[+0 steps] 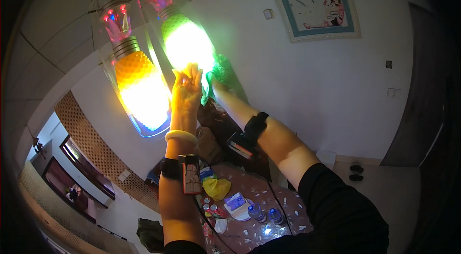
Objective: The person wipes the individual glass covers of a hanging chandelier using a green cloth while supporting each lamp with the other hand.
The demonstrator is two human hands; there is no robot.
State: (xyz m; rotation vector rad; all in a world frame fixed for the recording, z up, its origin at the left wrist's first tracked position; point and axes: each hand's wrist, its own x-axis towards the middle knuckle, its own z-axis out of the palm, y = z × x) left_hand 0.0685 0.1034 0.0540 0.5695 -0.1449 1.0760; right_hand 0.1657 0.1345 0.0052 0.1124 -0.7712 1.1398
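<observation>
Two lit pendant lamps hang overhead, each with a textured inner shade in a clear outer cylinder. The green-white lamp [187,40] is above my hands; the orange lamp [139,83] hangs to its left. My left hand [187,90] is raised palm toward me, its fingers closed on the green lamp's lower end, tips partly lost in the glare. Beside that lower end, my right hand [213,86] grips a crumpled cloth [229,74] that looks green in the lamplight. The cloth lies against the lamp's right side, and some of the right fingers are hidden.
Below is a patterned table [283,199] with two bottles [257,212], cans [216,211], a yellow bag [217,188] and a white tray [238,207]. Cables run down from the devices strapped to my wrists. A framed picture [317,8] hangs on the wall; dark shoes [356,172] lie on the floor.
</observation>
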